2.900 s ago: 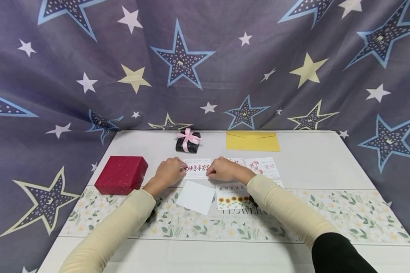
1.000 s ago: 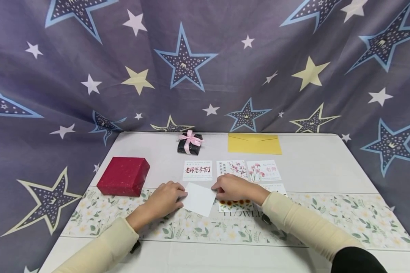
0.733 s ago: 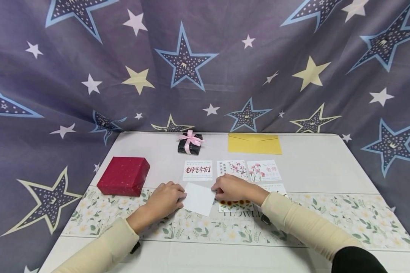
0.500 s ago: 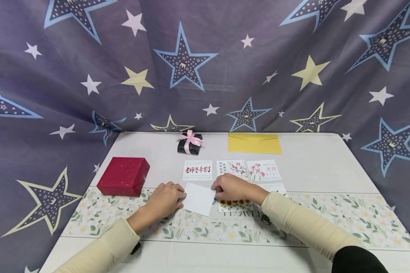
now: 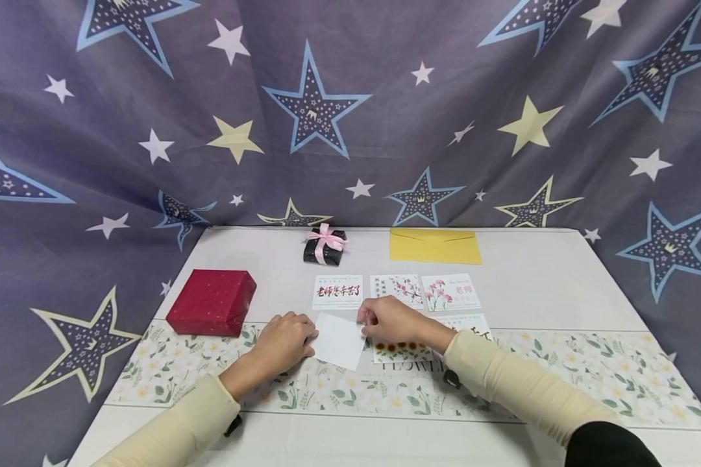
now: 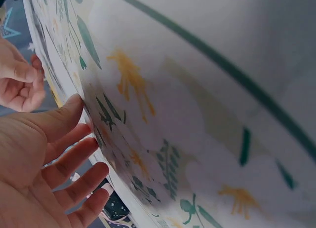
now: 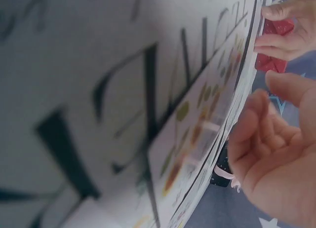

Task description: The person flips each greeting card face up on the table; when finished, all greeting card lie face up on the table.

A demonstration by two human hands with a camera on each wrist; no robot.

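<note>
A blank white card point(image 5: 339, 341) lies slightly turned on the table. My left hand point(image 5: 283, 340) rests at its left edge; in the left wrist view the fingers point(image 6: 74, 159) and thumb are extended and apart. At the card's upper right, my right hand point(image 5: 393, 319) hovers with loosely bent fingers; the right wrist view shows its thumb point(image 7: 289, 87) apart from the fingers, nothing between them. Beneath that hand lies a sunflower card point(image 5: 403, 355), partly hidden. A card with red lettering point(image 5: 337, 293) lies just beyond the blank one.
Farther right lie a blossom-branch card point(image 5: 407, 288), a pink-flower card point(image 5: 451, 292) and a partly covered lettered card point(image 5: 470, 321). A red box point(image 5: 210, 301) stands at left. Behind are a small black gift box point(image 5: 324, 248) with pink ribbon and a yellow envelope point(image 5: 435, 246).
Both hands have come from the red-lettered card down to the blank card's sides. Since half a second ago, the right fingers have loosened and shifted slightly left; the left hand stays.
</note>
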